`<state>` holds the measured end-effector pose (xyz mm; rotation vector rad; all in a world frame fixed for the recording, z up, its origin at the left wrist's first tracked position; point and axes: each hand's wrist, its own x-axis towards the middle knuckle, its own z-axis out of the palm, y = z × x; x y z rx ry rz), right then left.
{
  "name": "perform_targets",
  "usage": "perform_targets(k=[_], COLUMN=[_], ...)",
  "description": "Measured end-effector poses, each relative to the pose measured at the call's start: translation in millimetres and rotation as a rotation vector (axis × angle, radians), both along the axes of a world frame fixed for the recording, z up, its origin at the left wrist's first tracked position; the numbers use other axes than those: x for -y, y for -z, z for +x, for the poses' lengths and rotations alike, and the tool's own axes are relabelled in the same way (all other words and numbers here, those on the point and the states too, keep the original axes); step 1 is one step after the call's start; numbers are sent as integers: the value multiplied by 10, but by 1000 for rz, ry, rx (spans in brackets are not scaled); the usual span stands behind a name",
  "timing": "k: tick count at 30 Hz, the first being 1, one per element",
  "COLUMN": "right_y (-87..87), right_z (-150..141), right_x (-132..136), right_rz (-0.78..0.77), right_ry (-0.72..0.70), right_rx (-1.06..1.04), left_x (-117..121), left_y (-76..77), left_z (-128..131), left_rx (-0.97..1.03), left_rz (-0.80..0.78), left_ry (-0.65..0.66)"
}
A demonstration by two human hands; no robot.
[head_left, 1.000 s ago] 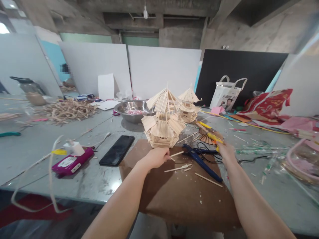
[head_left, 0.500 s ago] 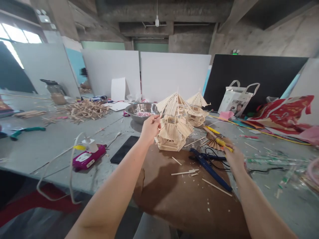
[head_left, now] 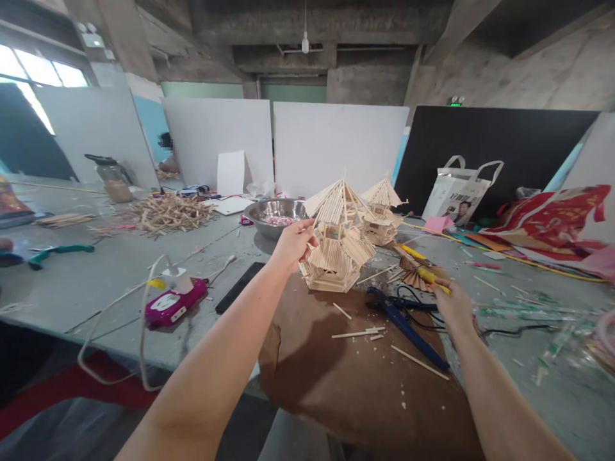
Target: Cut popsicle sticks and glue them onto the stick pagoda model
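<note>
A small pavilion model (head_left: 331,262) built from thin wooden sticks stands upright on a brown board (head_left: 336,371). My left hand (head_left: 294,246) grips its left side just below the pointed roof, fingers closed around the edge and partly hidden. On the right, my right hand (head_left: 451,304) is closed round a yellow-handled tool (head_left: 430,276), whose tip I cannot make out. Below the tool lies a brown pleated, fan-shaped piece (head_left: 412,274). Dark blue cutters (head_left: 408,330) rest on the board between my hands, near several loose sticks (head_left: 355,334).
Behind the model stand a second pavilion (head_left: 382,214) and a steel bowl (head_left: 269,218). To the left are a black phone (head_left: 235,291), a purple power strip (head_left: 175,306), a stick pile (head_left: 168,214) and teal-handled pliers (head_left: 57,253). A white bag (head_left: 459,192) stands at right.
The view has shifted slightly, moving everything a little to the right. My left hand's fingers have moved slightly at the model's side. My right hand keeps its hold on the yellow-handled tool.
</note>
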<state>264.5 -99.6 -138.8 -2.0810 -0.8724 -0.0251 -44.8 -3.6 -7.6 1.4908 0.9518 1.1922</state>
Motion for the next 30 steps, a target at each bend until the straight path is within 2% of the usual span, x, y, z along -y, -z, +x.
perform_targets(k=[17,24,30], right_y=[-63,-28,-21], right_z=[-53,-26,-26], right_x=[27,8,4], right_rz=[-10,0,30], right_ry=[10,3,-4], right_rx=[-9,14,26], left_x=[-12,14,-24], left_y=[-60,-118,-105], left_z=[16,17,16], left_rx=[58,28,61], left_rz=[-95,-130,-135], left_ry=[59,28,52])
